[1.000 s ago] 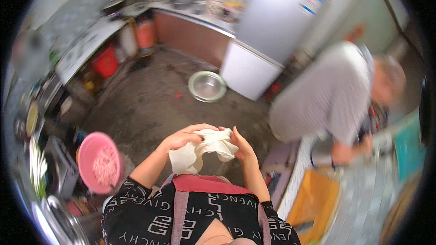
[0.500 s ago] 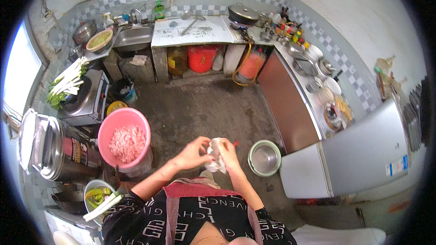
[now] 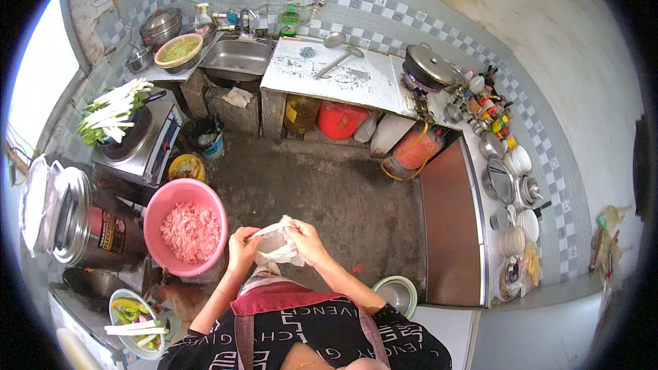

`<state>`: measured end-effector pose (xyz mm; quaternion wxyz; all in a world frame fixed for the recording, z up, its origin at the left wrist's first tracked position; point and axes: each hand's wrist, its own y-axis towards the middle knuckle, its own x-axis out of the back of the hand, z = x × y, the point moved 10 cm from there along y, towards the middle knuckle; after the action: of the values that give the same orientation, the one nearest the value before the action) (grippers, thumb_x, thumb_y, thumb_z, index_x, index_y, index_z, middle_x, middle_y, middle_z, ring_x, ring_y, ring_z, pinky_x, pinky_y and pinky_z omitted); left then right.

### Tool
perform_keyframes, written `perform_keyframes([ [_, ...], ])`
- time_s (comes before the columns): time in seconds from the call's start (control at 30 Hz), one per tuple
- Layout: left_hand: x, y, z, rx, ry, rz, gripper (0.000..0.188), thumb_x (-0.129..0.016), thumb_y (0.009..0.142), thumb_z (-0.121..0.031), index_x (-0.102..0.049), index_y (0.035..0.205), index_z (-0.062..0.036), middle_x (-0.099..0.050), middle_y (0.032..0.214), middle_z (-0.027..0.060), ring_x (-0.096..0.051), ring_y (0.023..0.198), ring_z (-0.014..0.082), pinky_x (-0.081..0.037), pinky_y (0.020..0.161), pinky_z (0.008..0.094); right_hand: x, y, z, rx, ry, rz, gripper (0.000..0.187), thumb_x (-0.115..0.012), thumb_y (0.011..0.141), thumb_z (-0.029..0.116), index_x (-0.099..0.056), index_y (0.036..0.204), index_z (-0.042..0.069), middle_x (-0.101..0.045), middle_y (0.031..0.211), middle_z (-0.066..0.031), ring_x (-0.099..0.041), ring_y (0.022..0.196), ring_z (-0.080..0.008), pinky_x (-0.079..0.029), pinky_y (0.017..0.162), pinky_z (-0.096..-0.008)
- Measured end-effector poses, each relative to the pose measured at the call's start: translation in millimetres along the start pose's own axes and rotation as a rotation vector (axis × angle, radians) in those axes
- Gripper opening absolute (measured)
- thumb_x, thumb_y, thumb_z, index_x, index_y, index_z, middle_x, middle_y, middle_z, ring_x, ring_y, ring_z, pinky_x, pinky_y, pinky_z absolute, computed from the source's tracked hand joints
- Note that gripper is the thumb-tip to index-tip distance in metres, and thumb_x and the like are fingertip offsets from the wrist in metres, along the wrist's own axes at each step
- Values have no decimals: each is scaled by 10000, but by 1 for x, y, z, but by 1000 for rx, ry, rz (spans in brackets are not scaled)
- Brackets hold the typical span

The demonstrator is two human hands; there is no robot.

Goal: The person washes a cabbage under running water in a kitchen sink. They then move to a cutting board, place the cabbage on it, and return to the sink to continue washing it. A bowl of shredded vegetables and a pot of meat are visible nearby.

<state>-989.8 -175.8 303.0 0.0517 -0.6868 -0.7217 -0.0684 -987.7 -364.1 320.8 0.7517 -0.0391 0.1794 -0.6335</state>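
Note:
Between my hands, in front of my apron, a thin white bag point(image 3: 279, 255) is spread wide at its mouth. Whether it is plastic or cloth I cannot make out. My left hand point(image 3: 242, 249) pinches its left edge, and my right hand point(image 3: 308, 244) grips the opposite edge. Left of them stands a pink basin point(image 3: 153, 211) heaped with pale pink minced meat point(image 3: 190, 231). On the right, partly covered by my right arm and shirt, a pale green-rimmed bowl point(image 3: 399, 289) rests on the floor.
At the lower left, a bowl of peppers point(image 3: 130, 310) holds scallions across its top. A large steel pot point(image 3: 103, 233) stands beside the basin. Leafy scallions point(image 3: 116, 113) lie on a cooker. Ahead are a sink point(image 3: 240, 57), a white counter point(image 3: 295, 75) and a lidded pan point(image 3: 428, 65) over a flame.
The white bag was bunched up in both hands and is now pulled open, with my hands farther apart and more to the left. My head view has turned right.

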Motion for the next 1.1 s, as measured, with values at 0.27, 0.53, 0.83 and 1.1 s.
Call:
perform_keyframes([
  [0.27,-38,109,-62,667,-897,301,245,-462,975,-62,-581,1176,9,-655,1126,136,-649,1010,228,-538,891,332,33,123,6,-298,382,-70,232,-534,998,220,-604,1083,16,-648,998,-45,-648,868,-144,-569,734,-292],
  [0.53,-51,254,-5,526,-1085,488,476,-621,878,-211,-524,1251,67,-614,1214,203,-612,1107,311,-492,989,461,49,233,55,-388,678,69,480,-595,939,420,-600,1154,-9,-667,1129,-142,-647,1023,-249,-503,924,-400],
  [0.83,-71,325,39,817,-1262,302,537,-483,982,-437,-535,1264,18,-612,1237,195,-605,1111,350,-469,984,516,73,317,68,-328,395,106,317,-632,936,348,-647,1044,51,-670,999,-46,-637,928,-164,-525,851,-348],
  [1.1,-103,424,-12,432,-766,628,753,-709,845,-429,-450,1331,84,-607,1239,146,-607,1112,215,-478,966,327,83,457,140,-406,657,219,386,-622,929,359,-616,1077,2,-672,1062,-144,-654,982,-280,-519,908,-438],
])
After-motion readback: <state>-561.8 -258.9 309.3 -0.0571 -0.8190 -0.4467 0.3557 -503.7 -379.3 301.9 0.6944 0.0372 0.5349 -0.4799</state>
